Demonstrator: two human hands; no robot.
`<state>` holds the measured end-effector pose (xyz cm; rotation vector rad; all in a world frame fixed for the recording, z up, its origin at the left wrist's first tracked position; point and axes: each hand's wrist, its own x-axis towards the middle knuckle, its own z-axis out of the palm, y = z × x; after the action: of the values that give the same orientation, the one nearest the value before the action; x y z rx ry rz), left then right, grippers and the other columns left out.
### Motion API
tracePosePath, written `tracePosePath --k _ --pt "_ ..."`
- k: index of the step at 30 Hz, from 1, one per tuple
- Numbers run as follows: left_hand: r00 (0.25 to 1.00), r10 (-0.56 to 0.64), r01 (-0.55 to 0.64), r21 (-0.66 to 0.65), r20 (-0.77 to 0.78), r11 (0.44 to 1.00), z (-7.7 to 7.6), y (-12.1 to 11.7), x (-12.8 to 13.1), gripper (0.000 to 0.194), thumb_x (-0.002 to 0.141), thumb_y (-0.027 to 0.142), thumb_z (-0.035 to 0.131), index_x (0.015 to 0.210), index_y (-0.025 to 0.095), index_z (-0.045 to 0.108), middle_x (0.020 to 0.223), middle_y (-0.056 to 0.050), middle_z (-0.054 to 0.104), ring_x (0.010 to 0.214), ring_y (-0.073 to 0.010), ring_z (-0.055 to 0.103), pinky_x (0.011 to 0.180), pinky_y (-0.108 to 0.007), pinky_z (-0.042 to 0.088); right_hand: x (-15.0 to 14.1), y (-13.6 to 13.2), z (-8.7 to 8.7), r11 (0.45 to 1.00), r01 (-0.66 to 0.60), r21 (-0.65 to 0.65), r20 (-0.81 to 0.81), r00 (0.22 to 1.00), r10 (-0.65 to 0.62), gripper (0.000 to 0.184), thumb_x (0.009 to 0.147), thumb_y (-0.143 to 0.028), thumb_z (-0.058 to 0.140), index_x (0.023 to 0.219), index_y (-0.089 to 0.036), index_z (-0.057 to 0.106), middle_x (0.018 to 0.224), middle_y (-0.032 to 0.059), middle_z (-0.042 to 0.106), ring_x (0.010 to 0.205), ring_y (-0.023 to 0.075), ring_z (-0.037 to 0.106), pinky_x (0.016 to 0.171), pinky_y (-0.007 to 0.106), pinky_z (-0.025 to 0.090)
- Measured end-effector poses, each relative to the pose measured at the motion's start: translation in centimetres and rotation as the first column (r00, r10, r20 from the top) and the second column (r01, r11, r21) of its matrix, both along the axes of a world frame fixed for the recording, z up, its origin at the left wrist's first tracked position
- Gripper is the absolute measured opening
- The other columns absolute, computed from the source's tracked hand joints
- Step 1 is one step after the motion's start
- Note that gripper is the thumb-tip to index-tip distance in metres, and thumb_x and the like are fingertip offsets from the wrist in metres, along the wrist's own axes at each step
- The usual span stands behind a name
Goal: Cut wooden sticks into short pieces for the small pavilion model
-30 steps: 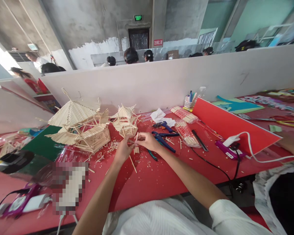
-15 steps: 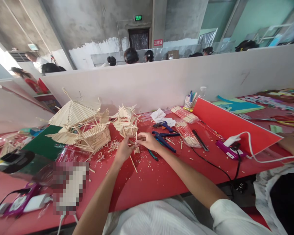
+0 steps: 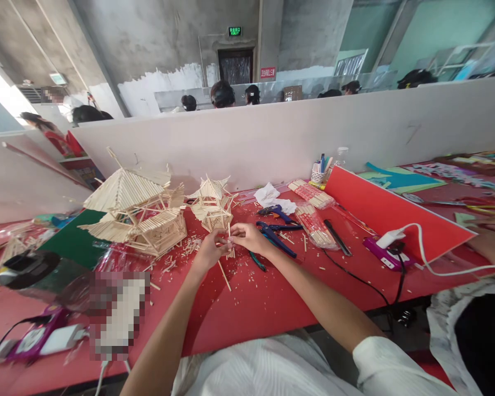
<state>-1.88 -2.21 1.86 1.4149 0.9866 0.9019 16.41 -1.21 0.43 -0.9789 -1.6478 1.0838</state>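
Observation:
My left hand and my right hand meet over the red table, fingertips pinched together around a small piece made of wooden sticks. One short wooden stick stands upright between the fingers; more stick ends show just below. Most of the piece is hidden by my fingers. Under my hands a longer stick slants toward me. Just behind them stands a small pavilion model of wooden sticks. To its left is a larger pavilion model with a tiered roof.
Right of my hands lie blue cutting pliers, a glue gun, crumpled tissue and bagged sticks. A red board stands near a purple power strip. A dark bottle lies left. Another person's hand is far right.
The view has shifted slightly. My hands keep nearly the same pinch on the stick piece. At the far right, the other person's hand has moved a little.

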Motion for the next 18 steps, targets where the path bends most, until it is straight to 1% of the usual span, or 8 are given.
tracePosePath --k 6,10,15,18 --pt "1.000 0.017 -0.017 0.000 0.003 1.000 0.43 -0.24 0.04 0.056 0.059 0.028 0.090 0.105 0.018 0.060 0.075 0.003 0.060 0.077 -0.0168 0.068 0.073 -0.035 0.063 -0.02 -0.18 0.29 1.000 0.005 -0.008 -0.028 1.000 -0.006 0.032 0.074 -0.040 0.078 0.092 -0.017 0.067 0.086 0.0057 0.073 0.078 0.0202 0.069 0.074 0.032 0.055" --pt "1.000 0.021 -0.021 -0.002 0.012 1.000 0.24 -0.11 0.03 0.057 0.055 0.028 0.091 0.102 0.017 0.061 0.077 0.002 0.061 0.078 -0.0165 0.067 0.073 -0.036 0.063 -0.03 -0.19 0.32 1.000 0.004 -0.007 -0.025 1.000 -0.004 0.032 0.074 -0.041 0.078 0.092 -0.016 0.067 0.087 0.0059 0.073 0.079 0.0204 0.069 0.075 0.032 0.055" --pt "1.000 0.018 -0.018 -0.007 0.020 1.000 -0.04 0.04 -0.03 0.057 0.055 0.029 0.091 0.101 0.017 0.060 0.073 0.003 0.060 0.077 -0.0170 0.068 0.073 -0.036 0.063 -0.04 -0.14 0.26 1.000 -0.004 0.016 -0.009 1.000 0.004 0.031 0.075 -0.040 0.076 0.093 -0.016 0.068 0.088 0.0061 0.074 0.081 0.0203 0.069 0.078 0.033 0.055" --pt "1.000 0.015 -0.015 0.001 0.022 1.000 -0.06 0.08 0.00 0.057 0.054 0.029 0.091 0.101 0.017 0.060 0.072 0.003 0.061 0.075 -0.0175 0.069 0.072 -0.037 0.063 -0.01 -0.14 0.29 1.000 -0.004 0.012 -0.019 1.000 0.005 0.029 0.076 -0.039 0.074 0.092 -0.016 0.069 0.087 0.0057 0.073 0.078 0.0195 0.069 0.075 0.032 0.055"
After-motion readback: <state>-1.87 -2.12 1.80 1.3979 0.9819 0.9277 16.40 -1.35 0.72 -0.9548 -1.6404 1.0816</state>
